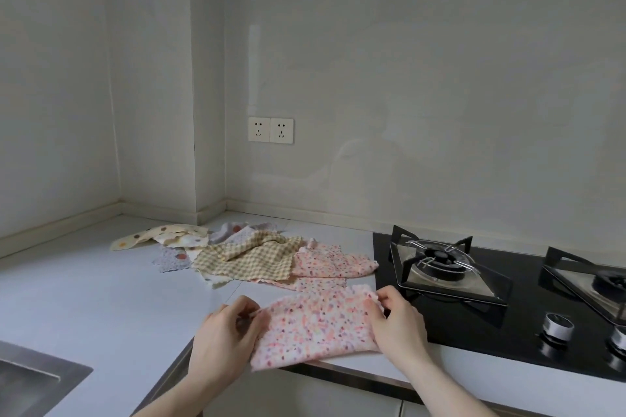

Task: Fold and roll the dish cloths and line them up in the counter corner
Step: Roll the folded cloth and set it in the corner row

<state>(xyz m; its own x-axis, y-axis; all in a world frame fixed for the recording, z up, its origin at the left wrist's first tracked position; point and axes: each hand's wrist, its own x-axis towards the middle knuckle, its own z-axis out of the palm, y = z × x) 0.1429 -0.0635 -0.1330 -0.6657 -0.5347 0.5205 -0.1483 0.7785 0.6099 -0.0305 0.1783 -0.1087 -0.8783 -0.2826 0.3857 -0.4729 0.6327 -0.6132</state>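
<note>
A pink speckled dish cloth [316,328] lies spread near the counter's front edge, its lower corner hanging past the edge. My left hand [227,332] pinches its upper left corner and my right hand [396,318] pinches its upper right corner. Behind it lies a loose pile of cloths: another pink speckled one [332,262], a yellow checked one [250,257], a grey-lilac one [171,259] and a cream one with brown dots [149,235]. The counter corner [125,213] sits at the back left, bare.
A black gas hob [508,301] with metal pan supports and knobs fills the counter's right side, just beside my right hand. A steel sink [30,379] shows at the lower left. Two wall sockets [270,130] sit above the pile. White counter [101,298] stretches to the left.
</note>
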